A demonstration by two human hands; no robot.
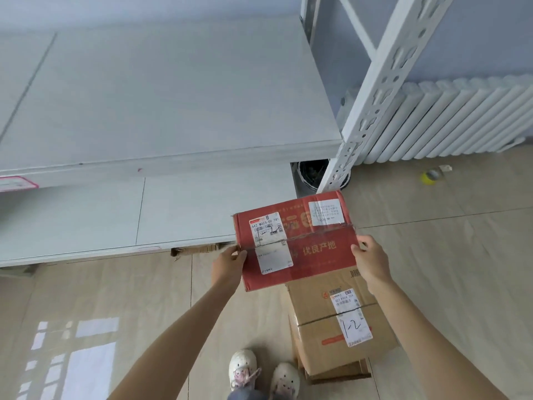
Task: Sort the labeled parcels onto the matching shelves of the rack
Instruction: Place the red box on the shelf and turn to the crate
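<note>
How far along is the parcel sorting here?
Nothing looks shelved yet: the rack shelves in view hold no parcels. In hand: the red box, gripped by the left hand and right hand. Left: the brown box marked 1-2 on the floor, with flattened cardboard beneath.

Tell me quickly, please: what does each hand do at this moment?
Left hand: grips the left edge of the red parcel.
Right hand: grips the right edge of the same parcel, fingers curled over it.
</note>
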